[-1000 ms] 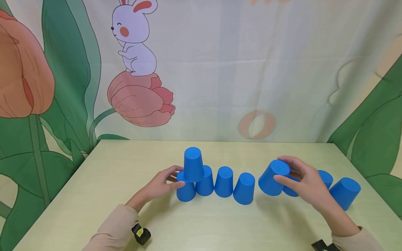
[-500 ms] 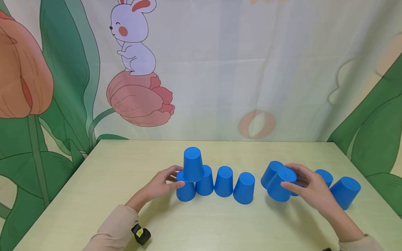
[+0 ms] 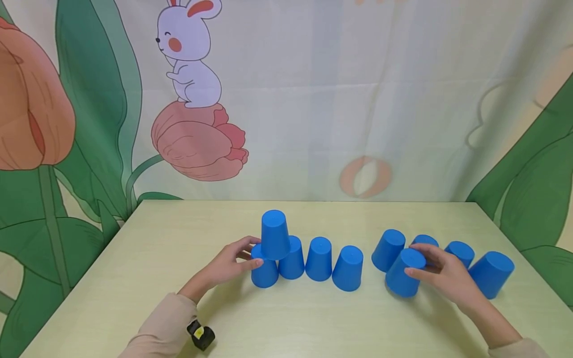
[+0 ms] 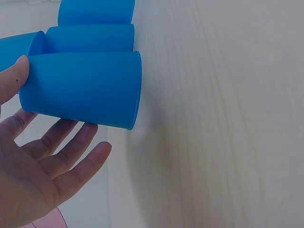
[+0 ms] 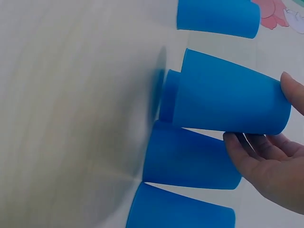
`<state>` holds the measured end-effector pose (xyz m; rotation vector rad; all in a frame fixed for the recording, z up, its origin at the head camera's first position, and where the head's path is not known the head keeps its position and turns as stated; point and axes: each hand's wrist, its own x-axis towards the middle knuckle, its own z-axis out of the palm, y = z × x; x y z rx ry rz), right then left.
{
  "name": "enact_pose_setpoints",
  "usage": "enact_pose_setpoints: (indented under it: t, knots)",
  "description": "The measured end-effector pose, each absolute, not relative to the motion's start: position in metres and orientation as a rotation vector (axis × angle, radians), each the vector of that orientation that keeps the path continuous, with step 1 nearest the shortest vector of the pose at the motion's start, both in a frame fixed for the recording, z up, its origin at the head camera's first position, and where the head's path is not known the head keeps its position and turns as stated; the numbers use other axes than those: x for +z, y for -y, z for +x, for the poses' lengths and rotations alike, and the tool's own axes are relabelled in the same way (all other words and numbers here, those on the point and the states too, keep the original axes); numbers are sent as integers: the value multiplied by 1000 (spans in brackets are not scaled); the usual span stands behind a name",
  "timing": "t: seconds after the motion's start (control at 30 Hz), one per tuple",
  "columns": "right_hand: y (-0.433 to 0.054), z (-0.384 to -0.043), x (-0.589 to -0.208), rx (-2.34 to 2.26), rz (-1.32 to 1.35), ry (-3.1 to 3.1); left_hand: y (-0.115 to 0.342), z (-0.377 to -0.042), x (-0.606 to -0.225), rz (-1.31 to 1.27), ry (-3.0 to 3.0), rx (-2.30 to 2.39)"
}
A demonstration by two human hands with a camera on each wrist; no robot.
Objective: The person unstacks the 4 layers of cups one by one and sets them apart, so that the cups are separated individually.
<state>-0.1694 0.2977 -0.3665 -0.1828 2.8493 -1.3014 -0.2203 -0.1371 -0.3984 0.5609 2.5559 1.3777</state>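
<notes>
Upside-down blue plastic cups stand on the table in two groups. My left hand [image 3: 228,266] holds the leftmost cup [image 3: 264,276] between thumb and fingers, near its base in the left wrist view. Another cup [image 3: 275,236] rests on top, bridging that one and its neighbour [image 3: 293,266]. To their right stand two more cups, one [image 3: 319,261] slightly behind the other [image 3: 348,271]. On the right side my right hand [image 3: 449,278] grips a cup [image 5: 228,95] by its closed end, mouth down. In the right wrist view its rim is off the table, with a shadow beside it.
Behind the held cup, several cups stand in the right group, including a left one [image 3: 388,250], a partly hidden one [image 3: 423,240] and a far-right one [image 3: 492,276]. A printed curtain [image 3: 291,99] hangs at the table's [image 3: 286,328] back edge. A black device [image 3: 201,335] sits by the left sleeve.
My right hand has brought its cup nearer to me and slightly right, uncovering the cup behind it. The left hand and the cups around it have stayed still.
</notes>
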Motion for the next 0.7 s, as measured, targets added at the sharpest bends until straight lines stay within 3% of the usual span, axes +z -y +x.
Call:
enact_pose_setpoints:
  t: [0.43, 0.7]
  knots:
    - [-300, -174, -377, -1257, -192, -2847, 136, -219, -396, 542, -2558, 1372]
    - [-300, -169, -364, -1282, -233, -2874, 136, -218, -397, 529, -2559, 1371]
